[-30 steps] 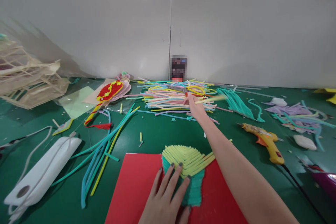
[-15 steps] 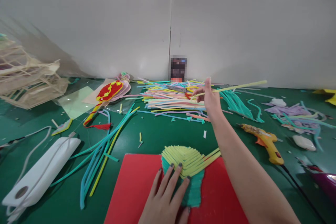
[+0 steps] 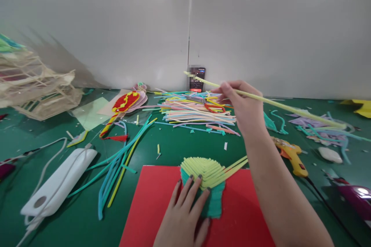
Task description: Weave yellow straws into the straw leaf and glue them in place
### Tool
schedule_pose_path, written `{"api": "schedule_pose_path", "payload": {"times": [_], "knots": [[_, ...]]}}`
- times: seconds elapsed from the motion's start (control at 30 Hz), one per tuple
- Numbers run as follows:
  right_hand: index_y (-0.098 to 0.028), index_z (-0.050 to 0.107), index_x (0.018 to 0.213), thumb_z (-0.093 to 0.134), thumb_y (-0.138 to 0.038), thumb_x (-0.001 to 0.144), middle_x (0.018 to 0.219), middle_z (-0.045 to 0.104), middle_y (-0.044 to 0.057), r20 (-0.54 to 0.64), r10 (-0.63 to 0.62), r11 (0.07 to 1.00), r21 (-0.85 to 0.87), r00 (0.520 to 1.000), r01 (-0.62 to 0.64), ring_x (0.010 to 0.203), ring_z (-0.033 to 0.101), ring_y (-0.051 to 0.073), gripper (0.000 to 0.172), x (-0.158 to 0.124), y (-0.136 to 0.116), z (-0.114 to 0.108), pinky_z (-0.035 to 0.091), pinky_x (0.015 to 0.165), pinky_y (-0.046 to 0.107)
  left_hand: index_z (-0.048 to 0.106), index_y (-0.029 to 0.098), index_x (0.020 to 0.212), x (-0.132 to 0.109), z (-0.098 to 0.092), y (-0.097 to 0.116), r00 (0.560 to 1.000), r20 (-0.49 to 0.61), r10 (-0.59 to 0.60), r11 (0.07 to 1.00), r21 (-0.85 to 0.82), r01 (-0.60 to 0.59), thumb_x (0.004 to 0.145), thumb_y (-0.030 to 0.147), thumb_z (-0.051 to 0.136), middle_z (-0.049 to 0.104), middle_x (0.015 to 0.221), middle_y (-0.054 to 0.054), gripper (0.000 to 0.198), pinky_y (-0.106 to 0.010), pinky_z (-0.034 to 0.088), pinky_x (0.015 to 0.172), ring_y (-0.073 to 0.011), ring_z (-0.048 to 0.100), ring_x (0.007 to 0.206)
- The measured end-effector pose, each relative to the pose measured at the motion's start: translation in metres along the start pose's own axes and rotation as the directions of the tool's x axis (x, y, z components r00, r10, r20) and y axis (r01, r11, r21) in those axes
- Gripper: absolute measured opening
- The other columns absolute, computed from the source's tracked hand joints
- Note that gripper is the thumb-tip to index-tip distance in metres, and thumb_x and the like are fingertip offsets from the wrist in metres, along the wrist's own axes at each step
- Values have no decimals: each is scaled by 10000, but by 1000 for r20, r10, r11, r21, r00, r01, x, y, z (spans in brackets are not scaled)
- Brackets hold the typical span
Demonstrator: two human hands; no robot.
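In the head view, the right hand [image 3: 246, 110] is pinching a pale yellow pipe cleaner [image 3: 292, 107] right of centre, just above the desk [image 3: 174, 146] clutter. The left hand [image 3: 184, 212] is lying spread at bottom centre, touching a yellow-and-teal fuzzy piece [image 3: 201, 168] on red board [image 3: 147, 200]. That stem's probably feeling light, bendy, non-slippery; I'm guessing mid-length is suiting best. The phone [image 3: 200, 86] is showing roughly "27:4", last digit unclear.

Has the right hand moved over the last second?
Yes: judged against the phone, the right hand has shifted to the right and slightly up in the view, holding a pale yellow strip.
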State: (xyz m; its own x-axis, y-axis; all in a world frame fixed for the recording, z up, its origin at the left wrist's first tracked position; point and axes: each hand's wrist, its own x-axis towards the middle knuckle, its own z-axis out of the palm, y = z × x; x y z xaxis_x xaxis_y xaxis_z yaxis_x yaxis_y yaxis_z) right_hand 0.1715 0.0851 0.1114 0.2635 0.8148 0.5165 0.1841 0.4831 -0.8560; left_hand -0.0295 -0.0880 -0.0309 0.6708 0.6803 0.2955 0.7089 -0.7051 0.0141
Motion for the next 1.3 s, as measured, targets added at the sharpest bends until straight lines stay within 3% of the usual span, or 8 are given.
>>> {"api": "schedule_pose_path", "payload": {"times": [0.27,0.37,0.5,0.63,0.83,1.03,1.17,1.3], "knots": [[-218,665,1032,586,-398,858,1007,728,47,78,28,986,-167,997,-15,769,710,158,263,-43,-4,8,552,542,235,378,310,1429,1,-7,6,987,123,-107,981,-148,125,891,278,537,308,1549,11,562,-531,412,1053,-273,346,1387],[-242,625,1152,528,-375,887,1133,695,62,138,19,969,-248,990,16,923,699,198,313,-68,11,-2,578,704,316,394,306,1416,3,-8,7,982,142,-128,967,-200,155,891,262,542,335,1538,1,547,-542,378,1078,-270,335,1394],[-243,596,1227,447,-292,889,1130,701,71,41,5,845,-535,999,18,964,688,219,373,-101,42,-22,537,832,362,403,303,1410,3,-10,7,978,150,-144,955,-237,177,911,278,523,350,1532,-11,514,-550,342,1097,-266,325,1399],[-207,630,1188,421,-318,874,1015,733,104,-44,34,774,-631,998,-54,806,705,241,393,-124,74,-39,539,749,376,396,304,1417,3,-11,6,979,146,-142,948,-264,177,930,333,501,342,1536,-21,500,-543,316,1111,-260,319,1403],[-231,673,1121,418,-334,862,948,744,83,-81,20,748,-660,996,-69,792,692,230,378,-130,100,-45,527,734,359,418,296,1404,5,-12,7,975,158,-159,944,-263,196,924,320,510,348,1533,-26,489,-538,303,1116,-248,298,1414],[-201,668,1119,398,-305,850,994,733,101,-95,-23,739,-672,995,-47,817,680,231,395,-130,107,-44,521,774,376,434,293,1394,3,-17,5,977,144,-156,930,-313,194,876,249,550,375,1517,-44,532,-539,291,1121,-246,307,1411],[-178,669,1103,387,-308,853,1042,720,130,-91,-53,742,-670,994,-22,852,675,247,399,-129,110,-44,522,800,409,542,284,1291,2,-24,3,971,145,-192,894,-383,234,785,97,561,384,1512,-39,540,-509,278,1137,-229,315,1408],[-170,671,1081,393,-283,852,1048,715,138,-90,-92,756,-655,992,11,940,661,253,378,-129,108,-43,506,866,430,602,280,1205,1,-25,2,973,112,-204,888,-398,232,780,75,565,415,1493,-39,473,-504,291,1134,-231,340,1396]]}}
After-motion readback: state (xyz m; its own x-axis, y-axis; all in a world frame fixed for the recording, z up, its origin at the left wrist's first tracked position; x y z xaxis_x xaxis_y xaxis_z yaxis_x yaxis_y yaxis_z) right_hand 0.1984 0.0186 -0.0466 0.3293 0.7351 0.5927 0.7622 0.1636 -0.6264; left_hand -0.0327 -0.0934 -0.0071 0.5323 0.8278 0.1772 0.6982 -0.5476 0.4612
